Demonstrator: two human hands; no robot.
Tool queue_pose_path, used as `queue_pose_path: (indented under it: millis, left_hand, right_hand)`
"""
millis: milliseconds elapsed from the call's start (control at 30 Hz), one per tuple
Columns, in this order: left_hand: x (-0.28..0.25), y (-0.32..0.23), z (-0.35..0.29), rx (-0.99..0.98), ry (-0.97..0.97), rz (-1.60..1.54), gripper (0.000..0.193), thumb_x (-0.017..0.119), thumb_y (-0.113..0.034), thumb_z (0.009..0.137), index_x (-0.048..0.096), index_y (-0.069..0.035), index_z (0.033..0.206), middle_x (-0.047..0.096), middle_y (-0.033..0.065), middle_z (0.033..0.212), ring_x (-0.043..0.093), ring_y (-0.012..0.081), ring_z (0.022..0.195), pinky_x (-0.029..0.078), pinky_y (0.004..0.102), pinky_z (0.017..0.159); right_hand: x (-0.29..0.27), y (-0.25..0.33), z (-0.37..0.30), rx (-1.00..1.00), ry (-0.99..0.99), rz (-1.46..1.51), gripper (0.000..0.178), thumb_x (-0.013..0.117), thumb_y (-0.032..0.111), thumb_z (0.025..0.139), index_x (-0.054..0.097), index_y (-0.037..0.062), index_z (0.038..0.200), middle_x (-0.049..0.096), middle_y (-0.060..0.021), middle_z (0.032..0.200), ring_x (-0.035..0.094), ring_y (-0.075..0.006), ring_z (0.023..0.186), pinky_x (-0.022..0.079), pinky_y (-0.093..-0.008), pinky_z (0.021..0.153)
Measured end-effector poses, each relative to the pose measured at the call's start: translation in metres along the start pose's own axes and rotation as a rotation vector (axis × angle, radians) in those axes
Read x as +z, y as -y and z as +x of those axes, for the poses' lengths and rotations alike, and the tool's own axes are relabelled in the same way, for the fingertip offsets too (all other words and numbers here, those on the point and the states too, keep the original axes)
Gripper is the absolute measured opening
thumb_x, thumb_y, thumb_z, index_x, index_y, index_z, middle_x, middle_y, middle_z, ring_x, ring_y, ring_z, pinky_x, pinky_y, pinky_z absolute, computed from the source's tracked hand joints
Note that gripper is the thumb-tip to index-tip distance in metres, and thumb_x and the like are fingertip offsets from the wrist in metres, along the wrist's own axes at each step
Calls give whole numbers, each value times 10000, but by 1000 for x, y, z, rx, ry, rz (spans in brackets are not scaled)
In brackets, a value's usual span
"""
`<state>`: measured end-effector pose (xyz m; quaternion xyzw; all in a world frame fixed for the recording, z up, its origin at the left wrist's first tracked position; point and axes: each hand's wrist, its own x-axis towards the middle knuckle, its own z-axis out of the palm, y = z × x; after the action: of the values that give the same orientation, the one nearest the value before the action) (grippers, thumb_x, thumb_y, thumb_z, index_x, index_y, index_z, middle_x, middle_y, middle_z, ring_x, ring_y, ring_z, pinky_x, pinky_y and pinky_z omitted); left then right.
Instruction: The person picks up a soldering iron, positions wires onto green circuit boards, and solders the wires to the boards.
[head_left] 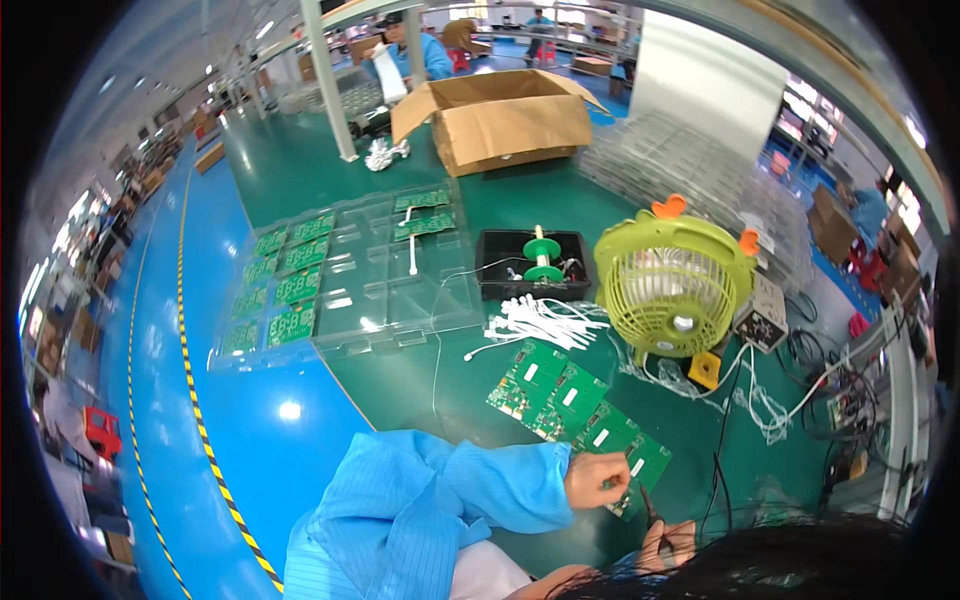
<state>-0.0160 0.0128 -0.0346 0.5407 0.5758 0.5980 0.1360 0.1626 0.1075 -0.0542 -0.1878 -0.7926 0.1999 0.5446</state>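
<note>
My left hand (598,480), in a blue sleeve, is closed with curled fingers over the lower end of a row of green circuit boards (570,398). Whatever it pinches is too small to make out. Close by on the right, my right hand (668,545) grips a dark, slim tool that looks like a soldering iron (648,502), its tip pointing up toward the boards. The boards overlap on the green bench, each with a small white part. Dark hair covers part of the lower right, hiding my right forearm.
A pile of white cables (545,322) lies beyond the boards, before a black tray (488,278) with a green spool (543,262). Thin wire runs leftward. A clear tray (370,340) holds more boards. Around are a green fan (675,290), a cardboard box (515,135) and a control box (765,318).
</note>
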Motion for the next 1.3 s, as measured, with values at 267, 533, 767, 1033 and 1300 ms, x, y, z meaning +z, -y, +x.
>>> queue_pose_path:
  millis: [267,533,767,1033,1300]
  left_hand:
    - [-2,11,-3,-1,58,-33,97,586,12,697,547,-64,743,524,26,700,465,171,550,390,243,511]
    - [-20,4,5,14,11,319,140,615,37,627,557,-60,710,538,41,664,474,184,497,393,266,457]
    - [-10,18,0,116,73,428,142,633,14,613,544,-70,684,542,22,667,481,187,492,395,265,502]
    - [-7,22,-4,163,115,480,133,626,-2,625,525,-82,660,517,18,646,456,171,486,371,250,565]
    - [-6,25,-2,202,97,550,120,613,-9,639,522,-87,655,488,16,625,440,171,486,353,247,578]
  right_hand:
    - [-7,25,17,70,96,62,127,566,-32,658,477,53,627,503,-79,565,402,-213,491,374,-330,519]
    - [14,13,26,-40,-57,217,165,637,-30,570,503,58,608,477,-23,497,348,-157,404,312,-282,468]
    - [11,18,24,-42,17,203,174,639,-33,548,509,61,615,479,-10,503,343,-154,400,310,-274,471]
    - [14,19,21,-59,127,221,191,618,-50,536,485,64,611,478,-15,505,342,-149,416,312,-275,488]
    - [18,14,19,-64,134,206,174,646,-25,537,516,72,600,474,-4,505,326,-159,399,303,-273,465]
